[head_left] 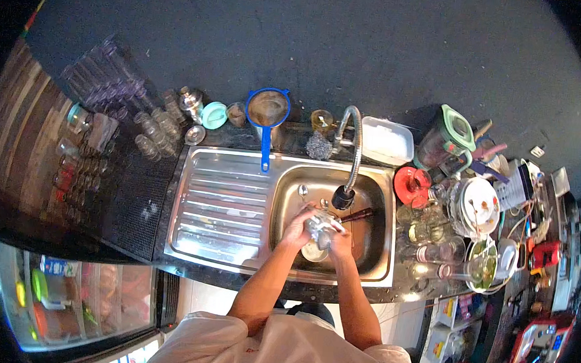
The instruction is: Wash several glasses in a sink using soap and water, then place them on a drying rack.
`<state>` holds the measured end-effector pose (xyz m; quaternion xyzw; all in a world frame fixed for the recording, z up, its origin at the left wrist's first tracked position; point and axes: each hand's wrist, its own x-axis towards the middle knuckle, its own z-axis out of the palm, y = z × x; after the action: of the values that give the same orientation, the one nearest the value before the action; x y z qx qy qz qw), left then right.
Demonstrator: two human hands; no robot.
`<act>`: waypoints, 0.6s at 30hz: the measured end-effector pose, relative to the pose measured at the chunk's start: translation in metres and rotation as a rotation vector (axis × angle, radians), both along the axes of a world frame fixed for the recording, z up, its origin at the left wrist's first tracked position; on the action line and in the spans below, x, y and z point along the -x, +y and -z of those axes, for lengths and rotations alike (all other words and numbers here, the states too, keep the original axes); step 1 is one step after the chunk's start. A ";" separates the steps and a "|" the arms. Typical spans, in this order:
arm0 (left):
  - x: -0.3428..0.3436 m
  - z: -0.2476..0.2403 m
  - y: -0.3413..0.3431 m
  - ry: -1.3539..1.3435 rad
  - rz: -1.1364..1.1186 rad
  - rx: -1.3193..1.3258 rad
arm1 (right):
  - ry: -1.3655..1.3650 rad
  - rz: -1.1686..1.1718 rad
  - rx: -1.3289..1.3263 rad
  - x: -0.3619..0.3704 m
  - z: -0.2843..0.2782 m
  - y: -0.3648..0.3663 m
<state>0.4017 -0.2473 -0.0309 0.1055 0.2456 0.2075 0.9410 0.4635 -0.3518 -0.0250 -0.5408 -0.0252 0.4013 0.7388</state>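
My left hand (295, 230) and my right hand (341, 243) are together over the basin of a steel sink (380, 257). Between them they grip a clear, shiny glass (321, 224), its exact shape partly covered by the fingers. A pale round dish (314, 252) lies below in the basin, partly hidden by my hands. A spoon (302, 191) rests near the far left of the basin. To the right lies a dark-handled utensil (358, 215). Above the basin, the black spray head (343, 197) of a curved tap (355, 129) hangs just beyond my hands.
Left of the basin is a ridged drainboard (222, 210), overlapped by the handle of a blue strainer (268, 107). Several glasses (154, 133) stand far left. Steel wool (318, 146), a white tub (386, 141), a red dish (412, 187), stacked plates (480, 205) and a green-lidded jug (447, 138) crowd the counter.
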 end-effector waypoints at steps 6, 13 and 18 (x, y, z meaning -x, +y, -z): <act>-0.002 -0.021 0.000 0.104 0.048 0.075 | -0.100 -0.296 -0.092 -0.023 0.035 -0.012; 0.000 0.008 0.013 0.270 0.111 -0.017 | -0.962 -0.373 0.204 -0.001 -0.029 0.007; -0.011 -0.021 -0.010 0.083 0.007 -0.045 | -0.261 -0.424 0.017 -0.039 0.012 -0.006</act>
<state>0.4128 -0.2575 -0.0095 0.1362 0.2791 0.2053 0.9281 0.5024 -0.3581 -0.0370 -0.5768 -0.2300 0.4745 0.6239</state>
